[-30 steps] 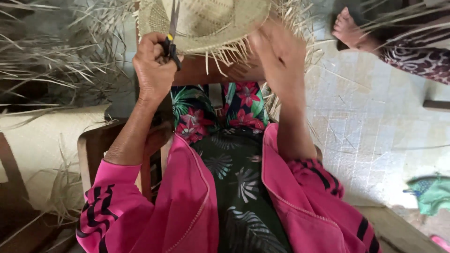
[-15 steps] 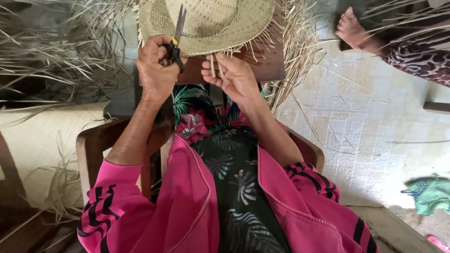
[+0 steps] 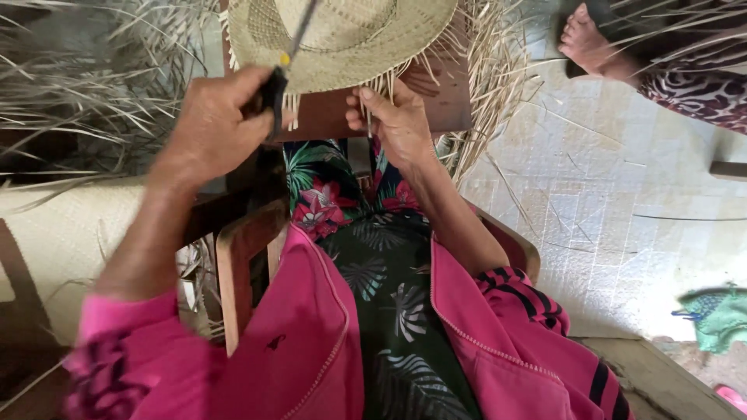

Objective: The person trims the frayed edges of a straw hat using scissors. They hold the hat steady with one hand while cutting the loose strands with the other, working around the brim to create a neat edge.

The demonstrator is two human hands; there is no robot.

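Note:
A woven straw hat [image 3: 350, 35] with loose strand ends around its brim rests on a brown wooden block [image 3: 443, 101] in front of my knees. My left hand [image 3: 214, 128] grips black-handled scissors [image 3: 284, 66], blades pointing up across the hat's crown. My right hand [image 3: 397, 120] sits just under the brim's front edge and pinches a few loose straw strands [image 3: 372, 105] between thumb and fingers. I wear pink sleeves and a flowered skirt.
Heaps of dry straw [image 3: 85, 85] lie at the left and behind the hat. A woven mat [image 3: 54, 241] and a wooden chair arm [image 3: 237, 257] are at my left. Another person's bare foot [image 3: 583, 43] rests on the tiled floor [image 3: 615, 218] at top right. A green cloth [image 3: 720, 315] lies at the right.
My right hand came down from the hat's brim to its front edge and took hold of loose strands. My left hand with the scissors stayed at the hat; the view moved closer.

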